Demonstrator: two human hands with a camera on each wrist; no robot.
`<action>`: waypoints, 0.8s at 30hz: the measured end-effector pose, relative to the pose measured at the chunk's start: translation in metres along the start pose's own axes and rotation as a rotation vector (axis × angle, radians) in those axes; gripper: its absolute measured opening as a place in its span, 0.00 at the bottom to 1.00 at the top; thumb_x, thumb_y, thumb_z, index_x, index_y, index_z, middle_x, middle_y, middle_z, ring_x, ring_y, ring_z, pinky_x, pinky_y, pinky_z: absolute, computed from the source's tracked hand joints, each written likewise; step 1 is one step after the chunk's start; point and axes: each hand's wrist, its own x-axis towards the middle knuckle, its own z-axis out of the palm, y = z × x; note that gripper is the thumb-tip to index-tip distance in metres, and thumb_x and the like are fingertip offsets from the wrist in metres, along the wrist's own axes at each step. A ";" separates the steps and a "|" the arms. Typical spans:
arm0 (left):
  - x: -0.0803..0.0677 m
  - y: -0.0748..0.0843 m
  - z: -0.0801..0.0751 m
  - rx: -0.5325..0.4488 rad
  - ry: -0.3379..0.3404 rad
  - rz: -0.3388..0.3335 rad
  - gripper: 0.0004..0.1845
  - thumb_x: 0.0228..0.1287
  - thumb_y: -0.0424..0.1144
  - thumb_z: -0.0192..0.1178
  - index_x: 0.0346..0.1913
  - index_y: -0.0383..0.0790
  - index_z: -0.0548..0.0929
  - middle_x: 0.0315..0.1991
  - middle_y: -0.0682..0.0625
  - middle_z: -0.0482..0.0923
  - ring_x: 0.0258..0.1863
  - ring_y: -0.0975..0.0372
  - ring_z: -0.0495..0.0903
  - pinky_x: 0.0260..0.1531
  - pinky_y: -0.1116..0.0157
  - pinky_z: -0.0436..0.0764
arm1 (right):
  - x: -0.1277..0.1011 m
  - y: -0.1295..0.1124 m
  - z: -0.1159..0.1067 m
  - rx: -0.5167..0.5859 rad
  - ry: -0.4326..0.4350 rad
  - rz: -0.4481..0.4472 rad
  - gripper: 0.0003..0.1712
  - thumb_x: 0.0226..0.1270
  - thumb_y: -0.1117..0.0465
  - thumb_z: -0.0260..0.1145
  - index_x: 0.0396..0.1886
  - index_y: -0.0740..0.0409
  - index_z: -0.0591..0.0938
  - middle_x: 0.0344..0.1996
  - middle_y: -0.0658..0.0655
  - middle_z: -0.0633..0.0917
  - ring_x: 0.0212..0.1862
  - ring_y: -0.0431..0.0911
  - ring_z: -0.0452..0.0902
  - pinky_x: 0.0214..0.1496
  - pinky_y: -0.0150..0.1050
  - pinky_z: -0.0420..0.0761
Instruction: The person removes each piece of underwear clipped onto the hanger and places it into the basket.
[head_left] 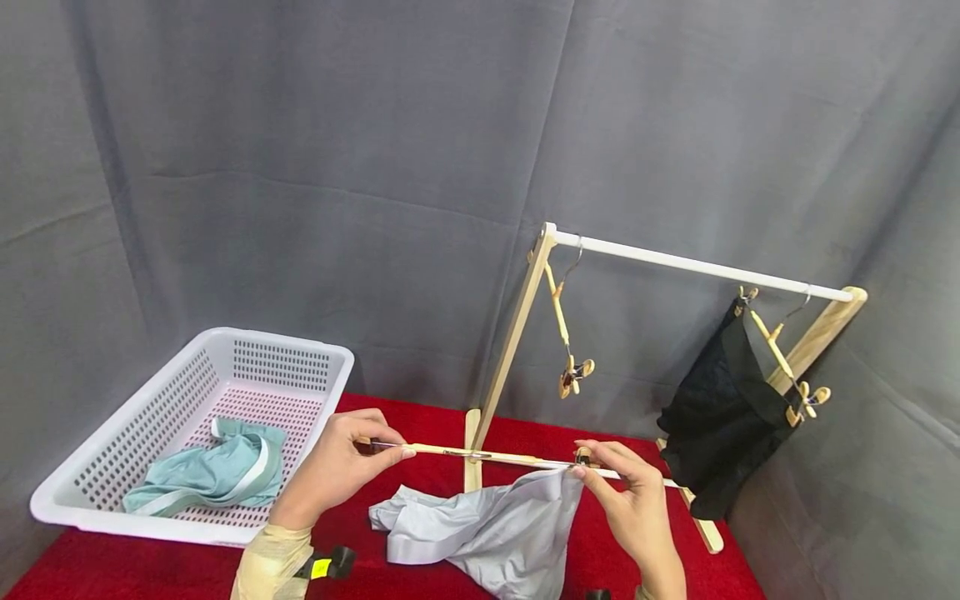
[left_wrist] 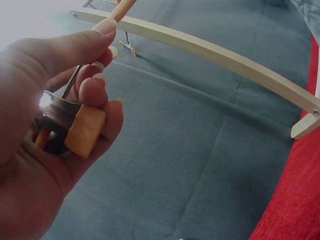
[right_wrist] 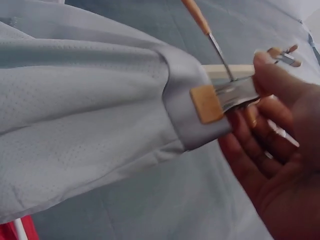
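A wooden clip hanger (head_left: 487, 456) is held level between both hands above the red cloth. My left hand (head_left: 337, 467) grips its left end, thumb on the wooden bar; in the left wrist view that end's clip (left_wrist: 86, 131) lies within the curled fingers, with no fabric in it. At the other end, my right hand (head_left: 630, 492) pinches the metal and wood clip (right_wrist: 207, 104). This clip's wooden pad sits on the waistband of light grey underpants (head_left: 517, 525). They hang from that corner, their left side drooping low over the cloth.
A white perforated basket (head_left: 341, 367) on the left contains a teal garment (head_left: 202, 471) with pale bands. Behind to the right stands a wooden rack with a white rail (head_left: 697, 265). From it hang a bare clip hanger (head_left: 558, 308) and black shorts (head_left: 720, 417) on another hanger.
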 end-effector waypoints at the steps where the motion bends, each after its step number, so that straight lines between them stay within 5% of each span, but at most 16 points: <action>1: 0.000 0.000 0.000 -0.003 0.003 0.000 0.11 0.54 0.33 0.77 0.32 0.56 0.92 0.24 0.63 0.79 0.24 0.67 0.75 0.25 0.69 0.77 | 0.000 0.002 0.000 0.013 0.000 -0.018 0.22 0.55 0.73 0.77 0.51 0.58 0.89 0.43 0.58 0.90 0.41 0.36 0.84 0.47 0.26 0.82; 10: 0.000 0.001 0.000 -0.019 0.010 0.010 0.11 0.54 0.33 0.77 0.33 0.56 0.92 0.24 0.62 0.80 0.24 0.67 0.75 0.24 0.67 0.77 | 0.002 0.011 0.001 0.048 0.021 -0.179 0.21 0.51 0.77 0.77 0.48 0.64 0.89 0.41 0.52 0.90 0.44 0.35 0.83 0.47 0.24 0.80; 24: 0.000 0.003 0.002 -0.006 0.020 0.033 0.09 0.52 0.31 0.78 0.33 0.50 0.92 0.25 0.59 0.81 0.24 0.69 0.74 0.25 0.68 0.78 | 0.000 0.016 0.001 0.022 0.013 -0.168 0.18 0.56 0.76 0.75 0.47 0.61 0.90 0.39 0.61 0.89 0.44 0.33 0.83 0.46 0.25 0.82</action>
